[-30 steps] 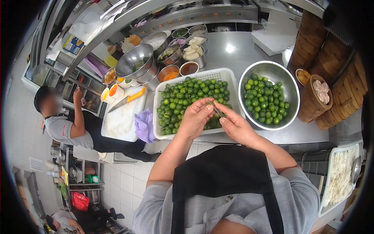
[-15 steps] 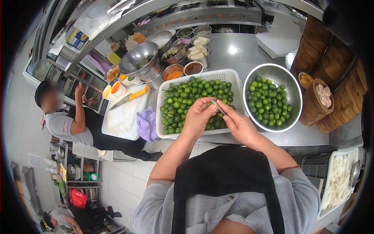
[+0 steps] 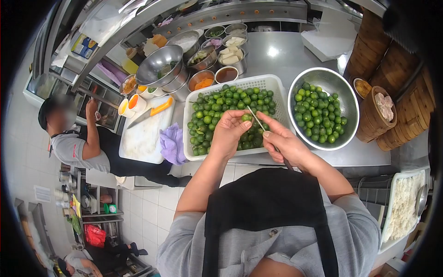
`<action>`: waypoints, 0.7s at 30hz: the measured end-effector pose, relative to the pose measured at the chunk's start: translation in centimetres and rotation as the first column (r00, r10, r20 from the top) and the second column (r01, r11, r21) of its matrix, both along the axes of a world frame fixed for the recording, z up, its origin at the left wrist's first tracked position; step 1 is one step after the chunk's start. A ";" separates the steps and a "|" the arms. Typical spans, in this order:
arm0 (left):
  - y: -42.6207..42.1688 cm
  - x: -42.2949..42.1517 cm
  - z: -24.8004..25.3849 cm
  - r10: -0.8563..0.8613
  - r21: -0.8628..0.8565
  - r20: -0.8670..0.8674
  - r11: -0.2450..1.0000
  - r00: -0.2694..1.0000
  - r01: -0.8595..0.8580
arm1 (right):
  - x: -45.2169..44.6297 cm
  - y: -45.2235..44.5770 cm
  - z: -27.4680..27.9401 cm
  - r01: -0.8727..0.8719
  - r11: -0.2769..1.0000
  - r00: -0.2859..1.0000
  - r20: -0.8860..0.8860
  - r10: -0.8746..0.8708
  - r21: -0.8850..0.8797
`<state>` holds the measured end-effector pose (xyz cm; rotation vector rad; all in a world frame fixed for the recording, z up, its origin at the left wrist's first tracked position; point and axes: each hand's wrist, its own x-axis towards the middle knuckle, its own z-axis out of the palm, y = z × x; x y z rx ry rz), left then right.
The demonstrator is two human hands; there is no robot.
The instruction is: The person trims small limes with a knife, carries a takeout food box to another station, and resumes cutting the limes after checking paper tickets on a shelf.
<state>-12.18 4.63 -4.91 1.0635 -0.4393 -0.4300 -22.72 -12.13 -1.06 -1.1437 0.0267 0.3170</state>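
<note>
My left hand [image 3: 230, 135] pinches a small green lime [image 3: 247, 118] between thumb and fingertips. In my right hand [image 3: 284, 142] is a thin pointed blade [image 3: 257, 118] with a dark handle, its tip close to the lime. Both hands are over the front of a white perforated basket [image 3: 188, 134] full of green limes [image 3: 217, 107]. Right of the basket stands a steel bowl [image 3: 345, 87] that also holds limes.
On the left, an orange-handled knife [image 3: 160, 106] lies on a white cutting board [image 3: 138, 147] beside a purple cloth [image 3: 172, 144]. Bamboo steamers [image 3: 374, 119] stand at right. Steel bowls of ingredients line the back. A co-worker [image 3: 76, 147] is at far left.
The blade has turned, showing more of its length and its handle under my right hand. The lime in my left fingers is now more visible. The whole view has shifted slightly.
</note>
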 end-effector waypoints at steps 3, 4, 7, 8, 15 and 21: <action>-0.2 -0.2 0.0 -0.054 -0.037 -0.084 0.998 0.995 0.051 | 0.1 0.5 -0.8 -0.015 1.000 0.999 0.030 0.014 0.006; -0.2 -0.3 0.0 -0.061 -0.064 -0.164 0.997 0.985 0.051 | 0.1 0.6 -1.2 -0.012 1.000 0.998 0.063 0.012 -0.006; -0.5 -0.7 -0.6 -0.062 -0.115 -0.251 0.993 0.966 0.034 | 0.0 0.6 -1.3 -0.014 1.000 0.996 0.087 0.015 -0.014; -0.7 -0.9 -0.7 -0.055 -0.142 -0.261 0.990 0.964 0.018 | 0.0 0.6 -1.4 -0.012 1.000 0.996 0.087 0.013 -0.011; -1.7 -1.8 -0.7 -0.036 -0.263 -0.188 0.965 0.981 -0.015 | -0.1 0.7 -1.8 0.005 0.988 1.000 0.015 -0.007 0.153; -2.2 -1.6 0.5 0.020 -0.260 -0.208 0.963 0.978 -0.075 | -0.2 -0.8 -1.4 0.034 0.953 0.999 0.002 -0.037 0.302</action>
